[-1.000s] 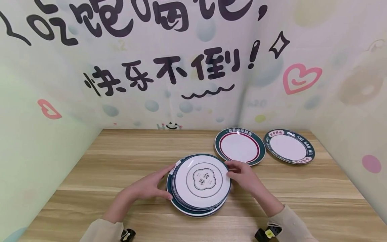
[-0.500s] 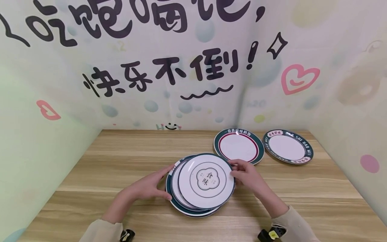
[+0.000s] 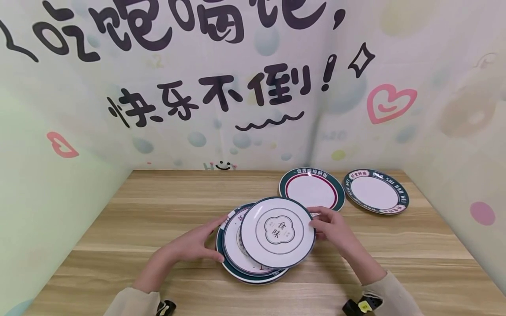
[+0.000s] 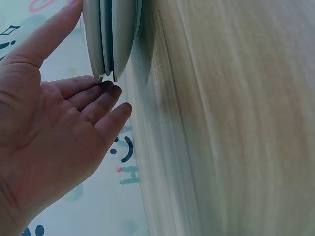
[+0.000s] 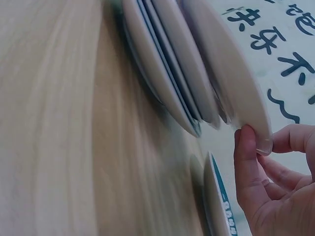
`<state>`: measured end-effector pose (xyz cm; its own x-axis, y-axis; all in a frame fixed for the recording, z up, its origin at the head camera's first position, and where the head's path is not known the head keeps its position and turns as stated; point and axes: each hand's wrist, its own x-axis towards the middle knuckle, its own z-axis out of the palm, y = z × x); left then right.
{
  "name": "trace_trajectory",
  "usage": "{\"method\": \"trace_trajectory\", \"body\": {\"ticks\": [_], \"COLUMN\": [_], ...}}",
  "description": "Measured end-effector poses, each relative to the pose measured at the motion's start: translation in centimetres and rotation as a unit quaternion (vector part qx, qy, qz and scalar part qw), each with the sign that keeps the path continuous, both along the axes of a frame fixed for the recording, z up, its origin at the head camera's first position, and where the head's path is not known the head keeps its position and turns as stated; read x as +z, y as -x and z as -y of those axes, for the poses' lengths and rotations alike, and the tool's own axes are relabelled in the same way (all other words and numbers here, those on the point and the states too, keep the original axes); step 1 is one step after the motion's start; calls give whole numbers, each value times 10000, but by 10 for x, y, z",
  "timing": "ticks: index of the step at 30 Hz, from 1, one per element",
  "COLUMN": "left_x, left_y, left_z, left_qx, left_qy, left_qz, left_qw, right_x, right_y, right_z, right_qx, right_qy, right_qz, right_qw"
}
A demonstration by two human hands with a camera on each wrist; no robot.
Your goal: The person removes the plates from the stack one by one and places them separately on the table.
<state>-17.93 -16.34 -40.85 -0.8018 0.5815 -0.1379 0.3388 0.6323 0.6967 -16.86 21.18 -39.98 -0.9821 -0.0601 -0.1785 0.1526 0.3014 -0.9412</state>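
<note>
A white plate [image 3: 257, 245] with a thin dark rim and a flower-shaped emblem is lifted at its right side, shifted right over the stack. My right hand [image 3: 336, 232] pinches its right edge, thumb on top and fingers below. In the right wrist view, a gap shows between this plate [image 5: 231, 64] and the stacked plates [image 5: 172, 59]. Below it lies a white plate [image 3: 232, 237] with red marks, on a larger green-rimmed plate [image 3: 222, 259]. My left hand [image 3: 189, 243] is spread against the stack's left edge; the left wrist view shows its fingertips [image 4: 101, 91] at the rims.
Behind the stack to the right lies a green-rimmed plate [image 3: 312, 191] with a red ring, and beside it another green-rimmed plate [image 3: 375, 193] with lettering. The wooden table [image 3: 178, 188] meets a printed backdrop [image 3: 182, 145] at its back edge.
My right hand has lifted the top plate's right side and drawn it rightward, uncovering more of the plates below. My left hand has stayed at the stack's left edge.
</note>
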Motion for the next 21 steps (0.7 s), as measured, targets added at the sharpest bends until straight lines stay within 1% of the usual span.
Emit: {"method": "trace_trajectory", "body": {"ticks": [5,10,14,21], "left_x": [-1,-1,-1,1], "left_y": [0,0,-1,-1], "left_z": [0,1,1,0], "left_qx": [-19,-27,-23,15], "left_qy": [-23,-69,-61,-76], "left_qz": [-12,-8,-25,36], "left_qw": [10000,10000,10000,10000], "right_x": [5,11,17,25], "right_y": [2,4,3,-2], "right_z": [-12,-25,-36,-60], "right_qx": [-47,-20,-142,-254], "right_qy": [63,197,280,78], "right_qz": [19,-80,-174,-199], "right_qw": [10000,9998,9994,9994]}}
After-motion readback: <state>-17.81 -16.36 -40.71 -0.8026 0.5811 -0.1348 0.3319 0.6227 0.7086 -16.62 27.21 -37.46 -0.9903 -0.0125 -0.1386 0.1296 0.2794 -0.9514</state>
